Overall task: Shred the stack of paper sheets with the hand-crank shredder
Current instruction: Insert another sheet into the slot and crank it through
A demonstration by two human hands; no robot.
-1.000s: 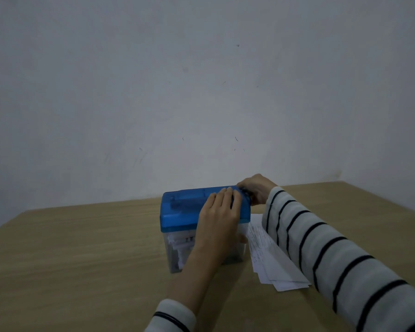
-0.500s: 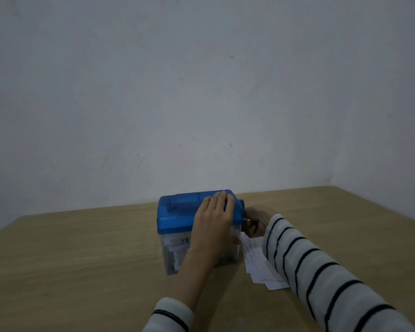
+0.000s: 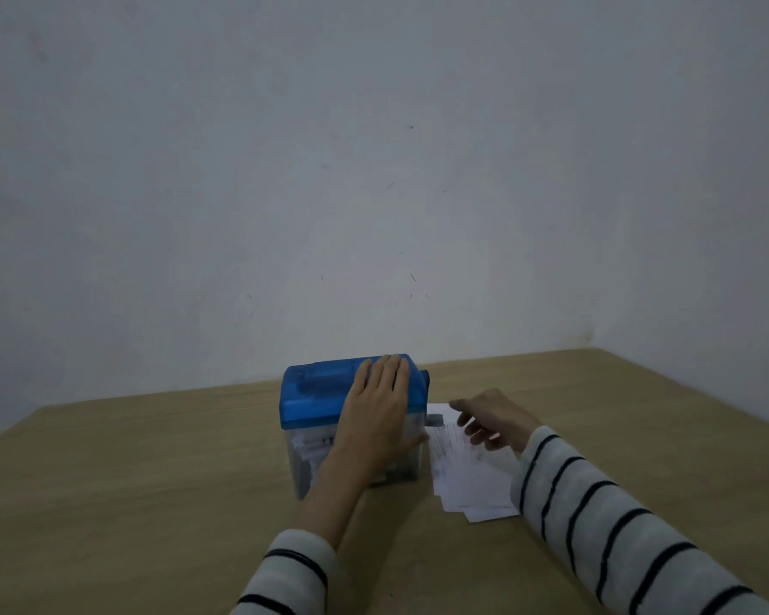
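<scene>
Blue-lidded clear boxy shredder (image 3: 325, 395), flat sheets (image 3: 467, 477)

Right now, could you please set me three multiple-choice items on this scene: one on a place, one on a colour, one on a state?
1. The paper sheets lie where, as the camera sees it?
A. right of the shredder
B. on its lid
C. left of it

2. The shredder's lid is:
A. red
B. blue
C. green

3. The right hand is:
A. gripping the crank
B. open above the sheets
C. under the table

Answers: 1 A, sheets sit beside its crank side; 2 B, the top is plainly blue; 3 B, fingers spread, off the crank, while the left hand rests flat on the lid.
</scene>
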